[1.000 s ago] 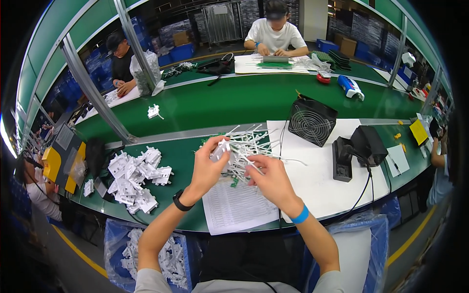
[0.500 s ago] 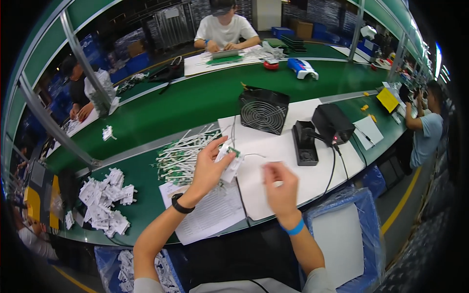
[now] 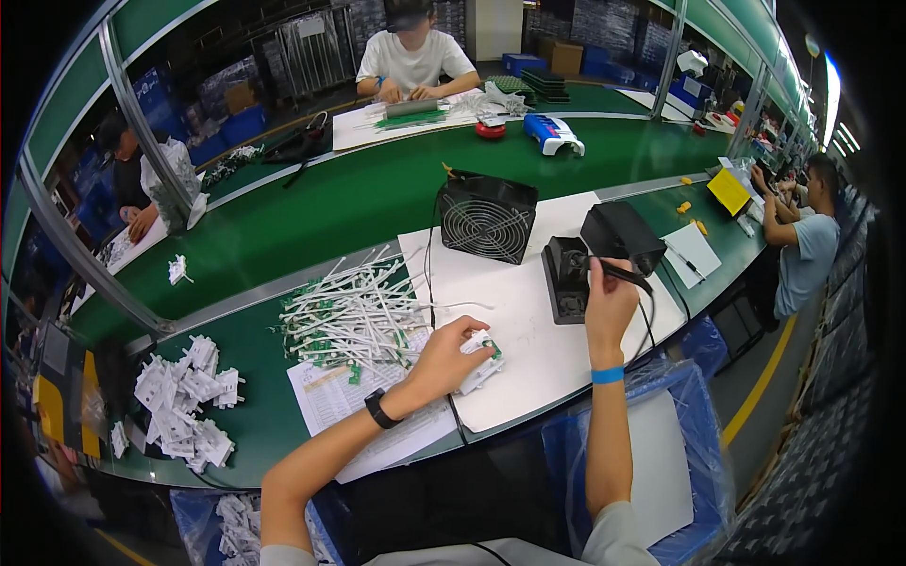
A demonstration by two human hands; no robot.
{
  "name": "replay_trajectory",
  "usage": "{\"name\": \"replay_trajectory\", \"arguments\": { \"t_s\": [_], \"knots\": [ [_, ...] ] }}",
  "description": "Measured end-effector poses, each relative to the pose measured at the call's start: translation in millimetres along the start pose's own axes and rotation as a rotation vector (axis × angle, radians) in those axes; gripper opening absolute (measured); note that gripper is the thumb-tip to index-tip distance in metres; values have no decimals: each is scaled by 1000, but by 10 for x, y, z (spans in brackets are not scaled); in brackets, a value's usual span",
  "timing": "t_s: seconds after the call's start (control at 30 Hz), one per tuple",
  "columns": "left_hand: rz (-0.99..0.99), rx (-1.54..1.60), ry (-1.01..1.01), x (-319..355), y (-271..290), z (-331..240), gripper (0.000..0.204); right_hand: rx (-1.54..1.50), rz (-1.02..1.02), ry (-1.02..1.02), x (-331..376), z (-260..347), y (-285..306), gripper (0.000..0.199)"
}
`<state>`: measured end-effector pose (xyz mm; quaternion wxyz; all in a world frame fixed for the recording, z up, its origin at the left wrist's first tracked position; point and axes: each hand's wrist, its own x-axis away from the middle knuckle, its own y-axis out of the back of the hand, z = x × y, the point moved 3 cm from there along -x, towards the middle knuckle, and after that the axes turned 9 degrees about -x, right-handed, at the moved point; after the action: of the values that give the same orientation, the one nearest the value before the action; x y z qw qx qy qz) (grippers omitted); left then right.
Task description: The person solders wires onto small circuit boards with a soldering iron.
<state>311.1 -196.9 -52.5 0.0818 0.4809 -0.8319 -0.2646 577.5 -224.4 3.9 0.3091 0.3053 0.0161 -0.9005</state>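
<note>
My left hand point(image 3: 442, 366) is closed on a white plastic housing point(image 3: 481, 374) with a small green circuit board at its upper end, low over the white work sheet point(image 3: 528, 377). A thin white wire runs out past the hand. My right hand point(image 3: 612, 307) grips the black handle of a soldering iron point(image 3: 623, 274) at the black iron stand point(image 3: 564, 307); the iron's tip is hidden. Left of my left hand lies a heap of green circuit boards with white wires point(image 3: 349, 307), partly over a printed paper sheet point(image 3: 377, 434).
A black fan point(image 3: 486, 222) stands behind the sheet, beside a black power unit point(image 3: 623, 234). White plastic housings point(image 3: 189, 396) are heaped at left. A notepad with a pen point(image 3: 692, 257) lies at right. Blue plastic-lined bins point(image 3: 703, 424) sit below the bench edge. Co-workers sit across and at right.
My right hand has moved right and taken hold of the soldering iron at its stand. My left hand has lowered the housing toward the white sheet. The view has shifted slightly.
</note>
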Motion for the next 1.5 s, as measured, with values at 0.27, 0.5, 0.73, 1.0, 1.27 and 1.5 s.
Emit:
{"name": "replay_trajectory", "arguments": {
  "t_s": [0.27, 0.5, 0.73, 1.0, 1.27, 1.5],
  "knots": [
    [-96, -381, -190, -97, -63, -180, 47, -347, -193, 275, 311, 108, 148, 8],
    [-32, -508, -350, 239, -6, -413, 41, -491, 30, 90, 524, 59, -96, 10],
    [49, -558, -311, 350, 201, -261, 45, -469, 123, -106, 687, 227, -182, 8],
    [42, -537, -308, 334, 224, -208, 48, -418, 200, 101, 826, 169, -243, 14],
    [1, -547, -314, 372, 185, -174, 53, -432, 334, 162, 850, 97, -301, 15],
    [-11, -525, -319, 383, 179, -124, 54, -418, 382, 172, 853, 137, -339, 16]
  ]
}}
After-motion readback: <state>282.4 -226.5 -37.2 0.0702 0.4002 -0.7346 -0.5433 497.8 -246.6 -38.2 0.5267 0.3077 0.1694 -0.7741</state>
